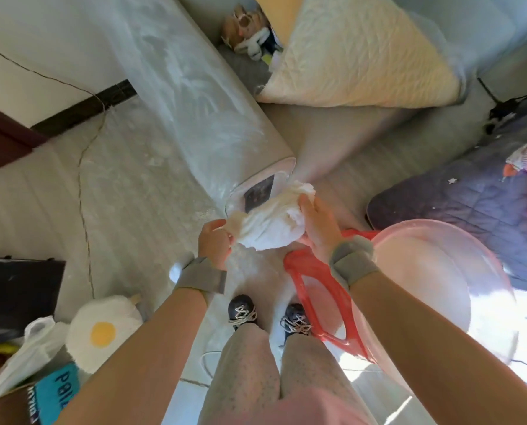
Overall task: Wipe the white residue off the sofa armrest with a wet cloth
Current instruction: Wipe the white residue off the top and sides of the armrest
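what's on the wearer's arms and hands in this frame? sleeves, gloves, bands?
No gloves and no sleeves in view: both forearms are bare to the frame edge. The left hand and the right hand each have a wide grey fabric wrist band, left band, right band. The bands look like wrapped straps with overlapping flaps. No cables, rings or markings are visible.

Bright daylight, strongest lower right: glare blows out the floor [489, 338] beside the pink basin [440, 271]. Wide-angle bending at edges. Motion blur smears upper right; centre soft, shadows weak.
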A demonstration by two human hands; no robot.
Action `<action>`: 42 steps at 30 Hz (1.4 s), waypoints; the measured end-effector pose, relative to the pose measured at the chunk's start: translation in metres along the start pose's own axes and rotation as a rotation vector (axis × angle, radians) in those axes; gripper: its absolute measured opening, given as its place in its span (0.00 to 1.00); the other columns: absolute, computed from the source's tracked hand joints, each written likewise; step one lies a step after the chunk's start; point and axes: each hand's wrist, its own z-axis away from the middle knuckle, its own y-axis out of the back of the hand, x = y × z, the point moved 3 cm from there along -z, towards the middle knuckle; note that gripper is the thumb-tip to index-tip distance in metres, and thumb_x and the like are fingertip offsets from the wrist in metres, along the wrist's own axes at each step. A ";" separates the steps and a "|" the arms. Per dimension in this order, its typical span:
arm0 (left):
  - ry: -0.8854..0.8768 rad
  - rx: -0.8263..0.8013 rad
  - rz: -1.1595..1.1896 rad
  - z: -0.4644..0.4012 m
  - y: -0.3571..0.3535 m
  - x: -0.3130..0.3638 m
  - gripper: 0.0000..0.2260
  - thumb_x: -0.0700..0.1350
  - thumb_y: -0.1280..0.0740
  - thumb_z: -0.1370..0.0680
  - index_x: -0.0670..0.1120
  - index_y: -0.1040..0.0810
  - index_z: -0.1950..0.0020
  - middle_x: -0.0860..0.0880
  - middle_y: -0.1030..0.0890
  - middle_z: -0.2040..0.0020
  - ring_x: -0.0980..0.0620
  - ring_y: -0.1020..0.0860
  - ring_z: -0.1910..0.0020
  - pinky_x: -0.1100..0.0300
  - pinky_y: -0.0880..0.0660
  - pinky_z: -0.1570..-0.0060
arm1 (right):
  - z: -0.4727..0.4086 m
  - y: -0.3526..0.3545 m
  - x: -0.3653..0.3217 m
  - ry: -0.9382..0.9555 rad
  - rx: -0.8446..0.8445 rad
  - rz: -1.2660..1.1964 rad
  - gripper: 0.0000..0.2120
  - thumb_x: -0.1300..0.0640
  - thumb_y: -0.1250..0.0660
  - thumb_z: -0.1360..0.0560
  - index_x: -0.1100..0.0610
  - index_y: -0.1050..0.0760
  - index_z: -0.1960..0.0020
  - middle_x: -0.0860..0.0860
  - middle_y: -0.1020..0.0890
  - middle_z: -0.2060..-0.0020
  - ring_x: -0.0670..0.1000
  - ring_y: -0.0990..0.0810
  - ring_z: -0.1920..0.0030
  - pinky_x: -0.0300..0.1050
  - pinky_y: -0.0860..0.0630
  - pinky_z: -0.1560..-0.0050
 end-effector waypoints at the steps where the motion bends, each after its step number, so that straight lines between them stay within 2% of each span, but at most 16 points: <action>1: -0.052 0.025 -0.052 -0.002 0.002 0.003 0.16 0.32 0.48 0.21 0.41 0.29 0.37 0.44 0.25 0.58 0.52 0.29 0.69 0.68 0.33 0.76 | 0.000 -0.003 -0.002 0.004 0.021 0.047 0.14 0.51 0.50 0.18 0.51 0.34 0.35 0.52 0.23 0.45 0.52 0.22 0.49 0.47 0.22 0.52; 3: -0.145 0.011 -0.117 -0.008 0.010 0.021 0.17 0.32 0.47 0.21 0.38 0.32 0.33 0.45 0.26 0.56 0.53 0.30 0.66 0.70 0.33 0.73 | -0.001 -0.022 -0.010 0.027 0.031 0.120 0.17 0.50 0.52 0.18 0.50 0.36 0.32 0.52 0.23 0.44 0.52 0.22 0.50 0.48 0.21 0.52; 6: -0.260 -0.171 -0.319 -0.003 0.011 0.046 0.14 0.40 0.39 0.21 0.45 0.28 0.35 0.48 0.24 0.47 0.51 0.26 0.50 0.62 0.29 0.51 | -0.005 -0.047 -0.016 0.040 -0.009 0.161 0.19 0.47 0.52 0.19 0.47 0.38 0.29 0.53 0.26 0.36 0.55 0.24 0.41 0.55 0.24 0.42; 8: -0.320 -0.343 -0.465 0.003 0.007 0.056 0.18 0.47 0.35 0.23 0.49 0.30 0.33 0.52 0.28 0.40 0.52 0.29 0.40 0.57 0.31 0.40 | -0.004 -0.062 -0.023 0.022 -0.082 0.069 0.16 0.46 0.51 0.18 0.48 0.34 0.35 0.52 0.23 0.42 0.53 0.21 0.45 0.50 0.22 0.48; 10: -0.358 -0.483 -0.446 0.003 0.005 0.064 0.24 0.50 0.30 0.27 0.48 0.31 0.34 0.52 0.25 0.40 0.52 0.27 0.39 0.61 0.28 0.41 | -0.008 -0.072 -0.030 -0.036 -0.175 -0.002 0.17 0.44 0.49 0.19 0.50 0.31 0.37 0.52 0.21 0.45 0.54 0.20 0.47 0.47 0.22 0.50; 12: -0.380 -0.595 -0.366 -0.002 0.006 0.064 0.29 0.52 0.27 0.32 0.44 0.29 0.34 0.46 0.21 0.41 0.47 0.23 0.39 0.56 0.25 0.42 | -0.008 -0.079 -0.040 -0.084 -0.209 0.000 0.16 0.43 0.44 0.21 0.50 0.29 0.38 0.55 0.21 0.42 0.58 0.20 0.44 0.49 0.21 0.48; 15: -0.300 -0.427 -0.267 -0.009 0.010 0.072 0.23 0.50 0.26 0.31 0.48 0.28 0.39 0.49 0.19 0.46 0.47 0.21 0.43 0.55 0.21 0.50 | -0.018 -0.085 -0.051 -0.018 -0.297 0.187 0.17 0.53 0.39 0.21 0.54 0.32 0.33 0.55 0.28 0.34 0.60 0.26 0.37 0.53 0.24 0.41; 19: -0.179 -0.319 -0.109 -0.022 0.005 0.079 0.14 0.42 0.33 0.24 0.48 0.29 0.39 0.49 0.21 0.48 0.48 0.20 0.47 0.61 0.19 0.60 | -0.035 -0.086 -0.061 0.090 -0.297 0.391 0.28 0.53 0.35 0.24 0.54 0.41 0.27 0.49 0.29 0.38 0.48 0.24 0.47 0.31 0.25 0.58; 22: -0.091 -0.327 -0.066 -0.032 -0.003 0.086 0.14 0.44 0.34 0.24 0.50 0.27 0.39 0.47 0.20 0.45 0.48 0.19 0.49 0.57 0.19 0.58 | -0.059 -0.083 -0.063 0.126 -0.332 0.590 0.29 0.51 0.34 0.25 0.52 0.40 0.27 0.50 0.28 0.37 0.48 0.24 0.50 0.37 0.24 0.53; 25: -0.013 -0.369 -0.023 -0.045 -0.018 0.094 0.12 0.44 0.35 0.23 0.48 0.25 0.40 0.47 0.19 0.44 0.48 0.20 0.45 0.53 0.19 0.55 | -0.086 -0.071 -0.073 0.066 -0.320 0.646 0.27 0.50 0.33 0.26 0.51 0.37 0.29 0.51 0.24 0.45 0.52 0.20 0.51 0.49 0.22 0.45; 27: 0.043 -0.387 0.020 -0.051 -0.024 0.097 0.14 0.45 0.36 0.23 0.45 0.26 0.37 0.46 0.20 0.41 0.47 0.22 0.41 0.49 0.19 0.51 | -0.095 -0.067 -0.076 0.063 -0.304 0.694 0.24 0.51 0.34 0.25 0.55 0.34 0.31 0.51 0.22 0.52 0.54 0.20 0.56 0.45 0.22 0.53; 30: 0.092 -0.336 0.029 -0.062 -0.039 0.104 0.15 0.44 0.36 0.22 0.40 0.26 0.37 0.44 0.20 0.43 0.46 0.21 0.44 0.52 0.20 0.50 | -0.111 -0.058 -0.086 0.114 -0.237 0.706 0.20 0.54 0.37 0.23 0.59 0.30 0.33 0.54 0.25 0.60 0.50 0.29 0.64 0.37 0.35 0.69; 33: 0.091 -0.263 0.038 -0.071 -0.060 0.117 0.13 0.42 0.36 0.22 0.38 0.26 0.39 0.42 0.21 0.46 0.46 0.21 0.48 0.52 0.23 0.45 | -0.130 -0.046 -0.100 0.178 -0.177 0.777 0.17 0.55 0.40 0.21 0.60 0.28 0.35 0.55 0.23 0.56 0.49 0.28 0.58 0.37 0.36 0.65; 38: 0.076 -0.257 0.170 -0.085 -0.079 0.127 0.07 0.39 0.40 0.21 0.42 0.23 0.47 0.46 0.19 0.53 0.49 0.20 0.54 0.56 0.20 0.53 | -0.144 -0.030 -0.116 0.177 -0.164 0.559 0.10 0.56 0.39 0.21 0.56 0.23 0.44 0.50 0.23 0.61 0.46 0.27 0.62 0.35 0.33 0.63; 40: 0.117 -0.287 0.326 -0.089 -0.078 0.130 0.08 0.40 0.42 0.22 0.44 0.23 0.53 0.47 0.20 0.61 0.49 0.22 0.57 0.55 0.21 0.55 | -0.146 -0.026 -0.119 0.101 -0.188 0.391 0.08 0.56 0.38 0.22 0.54 0.23 0.46 0.50 0.22 0.55 0.46 0.26 0.60 0.33 0.29 0.59; 42: 0.156 -0.345 0.347 -0.091 -0.077 0.132 0.12 0.49 0.40 0.22 0.44 0.22 0.47 0.46 0.19 0.58 0.47 0.21 0.54 0.52 0.23 0.51 | -0.150 -0.026 -0.117 0.047 -0.240 0.364 0.13 0.57 0.35 0.23 0.55 0.28 0.39 0.50 0.23 0.47 0.49 0.22 0.52 0.34 0.25 0.54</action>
